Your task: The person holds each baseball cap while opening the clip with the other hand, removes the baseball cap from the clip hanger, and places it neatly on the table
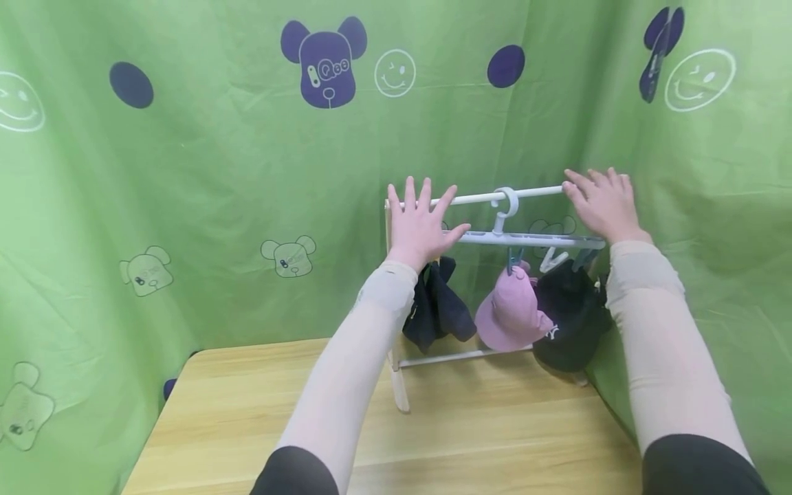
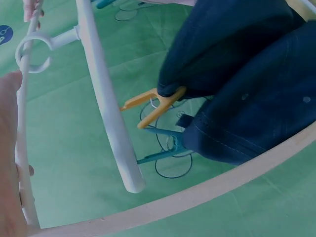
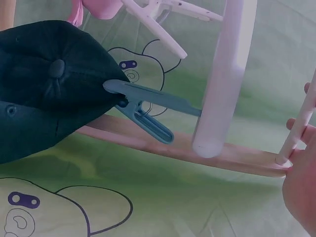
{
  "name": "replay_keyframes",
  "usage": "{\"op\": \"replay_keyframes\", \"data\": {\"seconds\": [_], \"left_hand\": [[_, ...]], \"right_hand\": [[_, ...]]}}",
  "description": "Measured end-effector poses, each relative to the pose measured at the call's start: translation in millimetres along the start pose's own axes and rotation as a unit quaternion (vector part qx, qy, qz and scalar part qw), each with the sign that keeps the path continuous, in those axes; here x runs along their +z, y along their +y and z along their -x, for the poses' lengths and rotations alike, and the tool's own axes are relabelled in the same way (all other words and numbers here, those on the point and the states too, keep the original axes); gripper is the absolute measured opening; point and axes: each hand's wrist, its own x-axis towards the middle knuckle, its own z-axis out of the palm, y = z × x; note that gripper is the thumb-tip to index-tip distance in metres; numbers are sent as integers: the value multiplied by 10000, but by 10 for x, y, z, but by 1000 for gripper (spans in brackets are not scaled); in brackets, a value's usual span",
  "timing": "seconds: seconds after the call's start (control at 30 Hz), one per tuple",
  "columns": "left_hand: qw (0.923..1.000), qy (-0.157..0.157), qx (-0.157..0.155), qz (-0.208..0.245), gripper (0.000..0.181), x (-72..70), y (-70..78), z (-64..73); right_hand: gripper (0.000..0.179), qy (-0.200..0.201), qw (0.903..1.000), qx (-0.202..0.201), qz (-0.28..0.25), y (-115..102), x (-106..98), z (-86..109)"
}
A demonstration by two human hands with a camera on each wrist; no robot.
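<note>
My left hand (image 1: pixel 417 230) has its fingers spread straight across the left end of a white rail (image 1: pixel 476 199). At the right end, my right hand (image 1: pixel 606 206) lies over the rail with fingers extended. Between them a clip hanger (image 1: pixel 532 240) hangs from the rail by its hook (image 1: pixel 509 201). Dark headwear (image 1: pixel 439 309), a pink cap (image 1: pixel 510 309) and a black cap (image 1: pixel 569 320) dangle below it. In the left wrist view an orange peg (image 2: pixel 158 106) and a teal peg (image 2: pixel 170 143) grip dark fabric. A blue peg (image 3: pixel 153 98) pinches a dark cap in the right wrist view.
The wooden stand has a foot (image 1: pixel 400 390) and a lower bar (image 1: pixel 445 357) above the wooden table (image 1: pixel 260 412). An unused pale peg (image 1: pixel 553 259) hangs between the pink and black caps. Green printed curtains (image 1: pixel 235 165) stand close behind and at the right side.
</note>
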Motion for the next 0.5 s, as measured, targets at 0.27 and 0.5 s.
{"op": "replay_keyframes", "data": {"seconds": [0.27,0.5], "left_hand": [[9999,111,60,-85,77,43,-20,3],[9998,157,104,10,77,75,-45,17]], "right_hand": [[63,233,9996,-13,144,0,19,8],[63,372,9991,130,177,-38,69,19]]}}
